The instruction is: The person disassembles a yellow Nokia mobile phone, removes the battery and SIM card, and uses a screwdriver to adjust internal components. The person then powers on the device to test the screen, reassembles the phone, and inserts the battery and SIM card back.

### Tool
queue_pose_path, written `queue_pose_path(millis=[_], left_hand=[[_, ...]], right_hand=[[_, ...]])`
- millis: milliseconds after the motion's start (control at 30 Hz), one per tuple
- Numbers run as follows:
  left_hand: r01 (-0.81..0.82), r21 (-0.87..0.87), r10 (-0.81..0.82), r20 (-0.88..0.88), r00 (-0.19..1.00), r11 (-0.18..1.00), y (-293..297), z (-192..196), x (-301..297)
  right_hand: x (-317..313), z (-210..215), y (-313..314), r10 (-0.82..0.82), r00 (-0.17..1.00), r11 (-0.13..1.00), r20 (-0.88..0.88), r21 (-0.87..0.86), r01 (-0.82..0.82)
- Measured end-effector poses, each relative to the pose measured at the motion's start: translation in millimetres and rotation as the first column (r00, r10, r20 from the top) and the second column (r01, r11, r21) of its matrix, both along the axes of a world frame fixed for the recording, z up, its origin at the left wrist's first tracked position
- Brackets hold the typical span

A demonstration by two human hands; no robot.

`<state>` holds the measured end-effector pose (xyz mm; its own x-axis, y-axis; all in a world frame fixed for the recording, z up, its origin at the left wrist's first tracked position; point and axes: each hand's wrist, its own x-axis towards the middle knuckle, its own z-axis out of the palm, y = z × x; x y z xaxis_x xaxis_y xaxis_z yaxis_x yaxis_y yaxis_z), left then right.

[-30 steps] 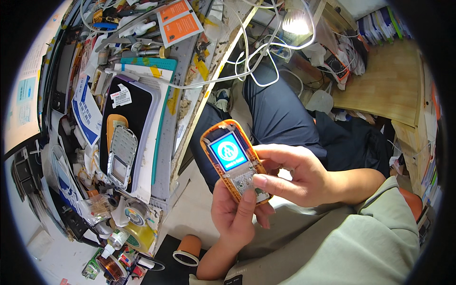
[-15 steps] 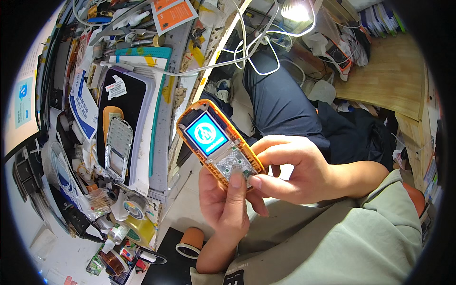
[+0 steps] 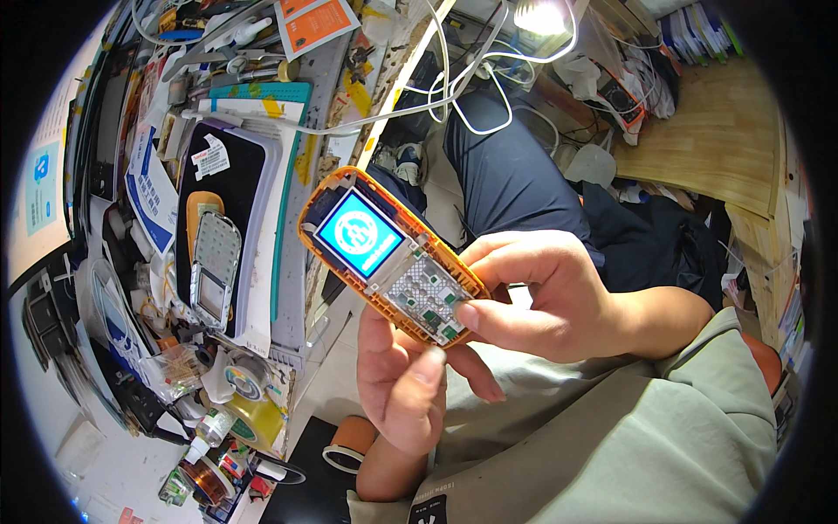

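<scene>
An opened mobile phone (image 3: 397,258) with an orange shell hangs tilted above my lap. Its small screen (image 3: 360,232) is lit blue with a white round emblem, and the bare keypad board (image 3: 430,295) shows below it. My right hand (image 3: 546,297) is closed on the phone's right edge, thumb on the board's lower corner and fingers behind. From below, my left hand (image 3: 397,384) supports the lower end; its thumb is beside the bottom edge, and its other fingers are partly hidden behind the shell.
On the cluttered bench at left, a silver phone frame (image 3: 216,266) and an orange cover (image 3: 202,210) lie on a dark panel (image 3: 236,166). Tape rolls (image 3: 249,380) and a copper wire spool (image 3: 208,480) stand nearer. A white cable (image 3: 375,125) crosses above; a wooden shelf (image 3: 724,140) is at right.
The phone has shifted slightly left and up. My left thumb has come off the keypad board, down to the phone's lower edge, uncovering the board. My right hand keeps its grip.
</scene>
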<state>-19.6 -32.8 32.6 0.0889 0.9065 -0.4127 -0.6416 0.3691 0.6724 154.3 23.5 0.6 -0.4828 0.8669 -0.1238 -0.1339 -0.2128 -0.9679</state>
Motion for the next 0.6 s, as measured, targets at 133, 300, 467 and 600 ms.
queue_pose_path(millis=[133, 300, 467, 600], left_hand=[[0.041, 0.040, -0.037, -0.097, 0.995, 0.998, -2.1, -1.4, -0.3], [0.039, 0.035, -0.035, -0.110, 0.993, 0.999, -3.5, -2.7, 0.7], [0.023, 0.017, -0.020, -0.143, 0.990, 1.000, -4.1, -3.3, 3.2], [0.017, 0.016, -0.015, -0.141, 0.990, 1.000, -3.9, -3.9, 4.0]], right_hand=[[0.0, -1.4, -0.7, 0.001, 0.999, 0.999, -0.038, -0.041, -0.003], [0.7, -0.6, -1.6, 0.001, 0.999, 0.999, -0.033, -0.046, -0.003], [-4.6, 0.3, -4.2, -0.080, 0.997, 0.997, -0.019, 0.015, 0.081], [-5.2, 0.8, -7.1, -0.068, 0.998, 0.996, -0.013, -0.061, 0.067]])
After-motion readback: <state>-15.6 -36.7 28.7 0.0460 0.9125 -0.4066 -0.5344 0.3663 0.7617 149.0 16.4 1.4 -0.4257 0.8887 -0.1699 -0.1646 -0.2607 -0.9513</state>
